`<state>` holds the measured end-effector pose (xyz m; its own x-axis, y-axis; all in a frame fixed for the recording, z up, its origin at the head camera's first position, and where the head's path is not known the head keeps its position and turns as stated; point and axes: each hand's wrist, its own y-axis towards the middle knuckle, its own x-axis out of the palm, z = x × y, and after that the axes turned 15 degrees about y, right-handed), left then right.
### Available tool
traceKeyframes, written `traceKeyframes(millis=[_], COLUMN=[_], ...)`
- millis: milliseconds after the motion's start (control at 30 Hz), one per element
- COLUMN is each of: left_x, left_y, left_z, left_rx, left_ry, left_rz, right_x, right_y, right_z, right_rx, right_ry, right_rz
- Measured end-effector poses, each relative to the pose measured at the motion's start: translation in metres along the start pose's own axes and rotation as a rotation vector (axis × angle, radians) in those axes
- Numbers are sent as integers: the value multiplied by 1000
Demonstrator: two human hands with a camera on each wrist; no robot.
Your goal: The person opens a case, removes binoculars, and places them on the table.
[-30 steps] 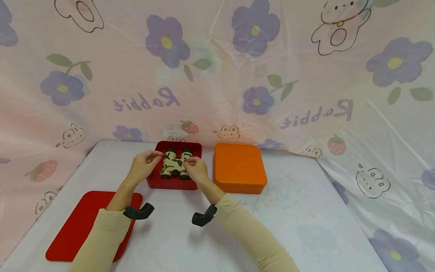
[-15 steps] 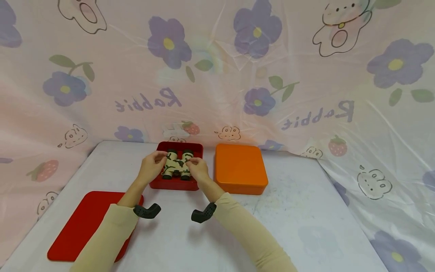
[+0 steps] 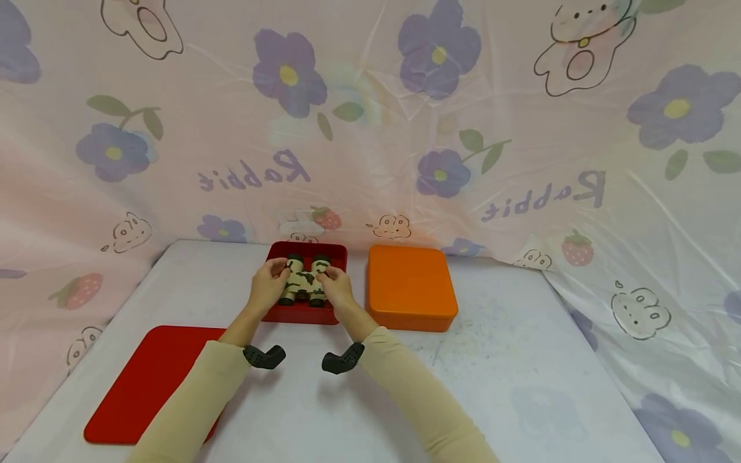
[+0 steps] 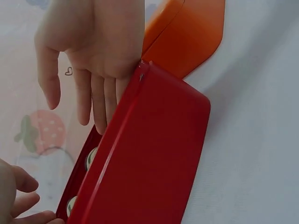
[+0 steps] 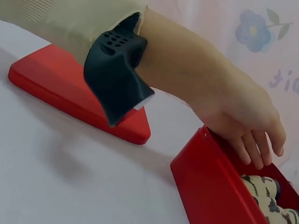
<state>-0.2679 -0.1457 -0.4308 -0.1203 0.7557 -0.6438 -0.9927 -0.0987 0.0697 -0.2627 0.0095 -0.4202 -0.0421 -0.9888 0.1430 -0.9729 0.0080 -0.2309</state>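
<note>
Binoculars [image 3: 303, 280] in red box [image 3: 303, 315], hands poised either side

Here we go: camo binocs lie flat inside the box, L hand [image 3: 267, 284] at their L side, R hand [image 3: 338, 290] at their R. Hands are apart, binocs between; wrist cams show fingers straight-ish, dipping over the rim, clamped on nothing. Actual contact? Can't tell. Red lid [image 3: 156, 379] is off, flat on the bench [image 3: 509, 373] front-left, partly covered by the L sleeve [image 3: 202, 386]; orange box [image 3: 412, 283] sits just beside, to the R. Step in hand, prob. lining up a two-handed hold, tho lifting vs. straightening is unclear. Next move, I'd say, calls for fingers closing evenly on both sides, knuckles clear of the walls.
</note>
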Motion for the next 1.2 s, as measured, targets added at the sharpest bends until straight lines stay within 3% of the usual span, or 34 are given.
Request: traceKeyframes(millis=[467, 967, 1200], left_x=[6, 8, 6], left_y=[3, 11, 12], left_z=[-12, -14, -15], left_rx=[-47, -84, -129], left_ry=[25, 36, 85], left_rz=[17, -45, -128], right_x=[5, 1, 2], right_y=[14, 18, 17], right_z=[11, 9, 6], right_rx=[-66, 48, 115], right_ry=[-12, -45, -80], right_rz=[-22, -34, -53])
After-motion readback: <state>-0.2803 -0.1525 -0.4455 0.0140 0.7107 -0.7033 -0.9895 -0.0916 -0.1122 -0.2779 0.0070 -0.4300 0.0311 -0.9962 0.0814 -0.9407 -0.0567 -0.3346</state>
